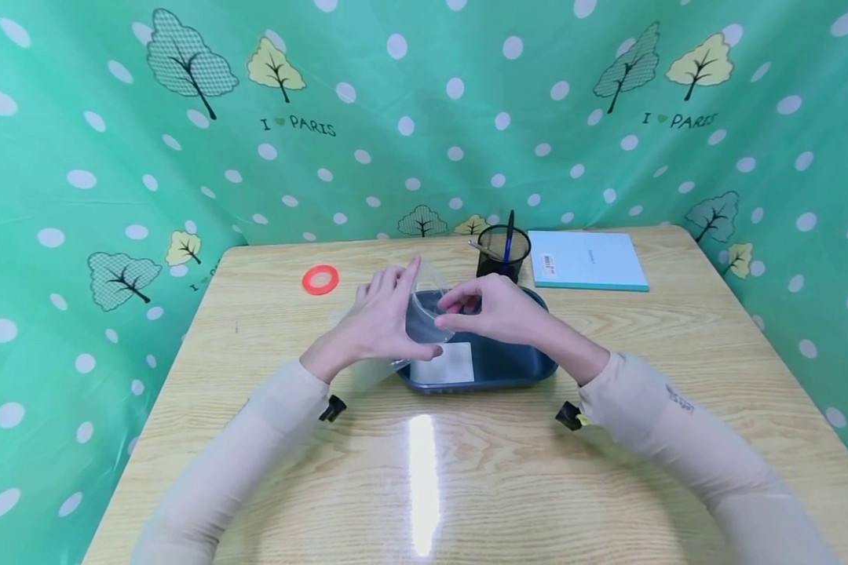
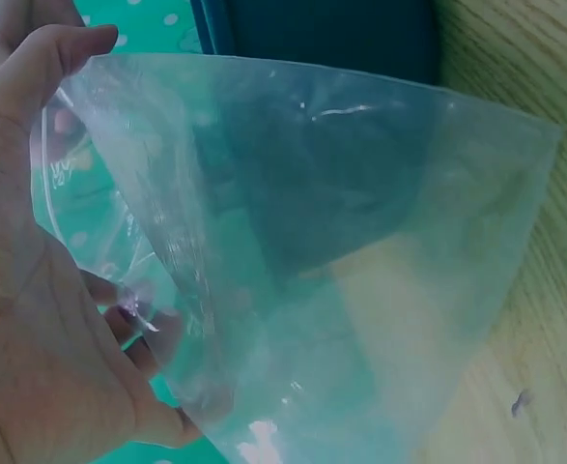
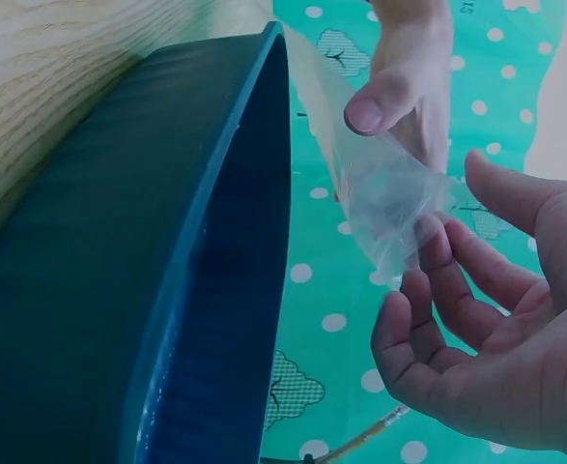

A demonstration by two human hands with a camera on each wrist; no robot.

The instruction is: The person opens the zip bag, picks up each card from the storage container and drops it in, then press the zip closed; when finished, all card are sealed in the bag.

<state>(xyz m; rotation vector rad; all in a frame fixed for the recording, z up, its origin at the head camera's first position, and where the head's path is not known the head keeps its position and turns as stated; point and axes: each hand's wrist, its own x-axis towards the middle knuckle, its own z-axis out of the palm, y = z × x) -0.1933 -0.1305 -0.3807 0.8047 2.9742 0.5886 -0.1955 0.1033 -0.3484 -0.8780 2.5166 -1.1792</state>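
A clear plastic bag [image 2: 302, 251] hangs at my left hand [image 1: 385, 310], its mouth spread between the thumb and the straight, widely parted fingers. From the other side my right hand [image 1: 498, 310] has its curled fingertips at the bag's edge, with the thumb held apart from them in the right wrist view. That view also shows the crumpled bag edge [image 3: 384, 208] at the fingertips. Both hands are above a dark blue tray [image 1: 512, 365]. A white square sheet [image 1: 445, 363] lies in the tray's left part.
Behind the tray stands a black mesh pen holder [image 1: 498, 267] with pens in it. A light blue notebook [image 1: 586, 259] lies to its right. At the left back is a red ring [image 1: 320, 279] on the wooden table [image 1: 502, 486]. A green polka-dot curtain [image 1: 466, 118] hangs behind.
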